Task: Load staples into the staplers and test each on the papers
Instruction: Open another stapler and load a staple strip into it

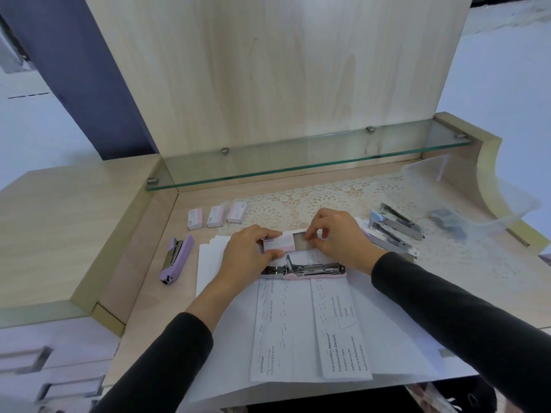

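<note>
Staple box [275, 244], pink-white, tray slid half out.

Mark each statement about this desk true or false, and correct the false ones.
1. Three small boxes lie in a row on the desk. True.
2. The purple stapler lies right of the papers. False: it lies to their left.
3. Both hands hold one staple box. True: the left hand grips it and the right hand pinches its open end.
4. The pink stapler is closed. False: it lies opened out on the papers.
5. The two silver staplers stand left of the hands. False: they lie to the right, on the lace mat.
</note>
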The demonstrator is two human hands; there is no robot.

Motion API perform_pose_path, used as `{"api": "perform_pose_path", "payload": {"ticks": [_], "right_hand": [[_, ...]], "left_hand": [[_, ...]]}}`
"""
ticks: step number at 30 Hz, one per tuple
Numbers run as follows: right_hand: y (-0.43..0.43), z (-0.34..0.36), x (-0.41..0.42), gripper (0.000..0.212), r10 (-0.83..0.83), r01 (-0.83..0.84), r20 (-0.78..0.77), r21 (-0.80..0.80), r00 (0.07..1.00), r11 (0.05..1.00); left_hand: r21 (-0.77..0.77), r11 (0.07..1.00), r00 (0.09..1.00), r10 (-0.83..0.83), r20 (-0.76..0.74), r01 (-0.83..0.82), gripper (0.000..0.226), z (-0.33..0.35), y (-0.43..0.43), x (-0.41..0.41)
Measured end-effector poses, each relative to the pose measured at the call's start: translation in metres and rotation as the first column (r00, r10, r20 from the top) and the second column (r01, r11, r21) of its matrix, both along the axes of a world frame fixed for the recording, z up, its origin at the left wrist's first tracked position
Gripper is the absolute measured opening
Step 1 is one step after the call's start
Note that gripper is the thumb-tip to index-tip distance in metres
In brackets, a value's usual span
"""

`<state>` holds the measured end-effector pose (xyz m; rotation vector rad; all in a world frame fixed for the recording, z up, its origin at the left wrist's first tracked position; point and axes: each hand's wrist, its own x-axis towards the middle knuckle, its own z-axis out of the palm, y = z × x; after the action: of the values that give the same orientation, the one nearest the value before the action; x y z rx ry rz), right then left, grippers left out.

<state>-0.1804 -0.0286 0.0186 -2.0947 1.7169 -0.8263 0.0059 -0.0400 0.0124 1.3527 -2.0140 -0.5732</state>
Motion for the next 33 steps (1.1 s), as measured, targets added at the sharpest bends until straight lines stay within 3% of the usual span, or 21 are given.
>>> {"api": "perform_pose_path", "payload": {"ticks": [16,25,33], "right_hand": [[0.002,-0.001,-0.008,0.009,-0.005,0.005,0.050,0.004,0.999,1.000],[0.005,0.005,0.004,0.009,-0.038,0.032,-0.059,-0.101,0.998,0.994],[0.002,0.011,0.023,0.020,-0.007,0.001,-0.180,-0.033,0.984,0.999]], "left_hand": [[0.028,0.999,0.999,0.018,0.037,-0.019,0.036,-0.001,-0.002,0.015],[0.009,1.000,0.999,0.029,0.036,-0.029,0.034,-0.002,-0.002,0.014],[-0.024,0.999,0.998,0.036,0.044,-0.035,0.035,-0.003,0.001,0.013]]}}
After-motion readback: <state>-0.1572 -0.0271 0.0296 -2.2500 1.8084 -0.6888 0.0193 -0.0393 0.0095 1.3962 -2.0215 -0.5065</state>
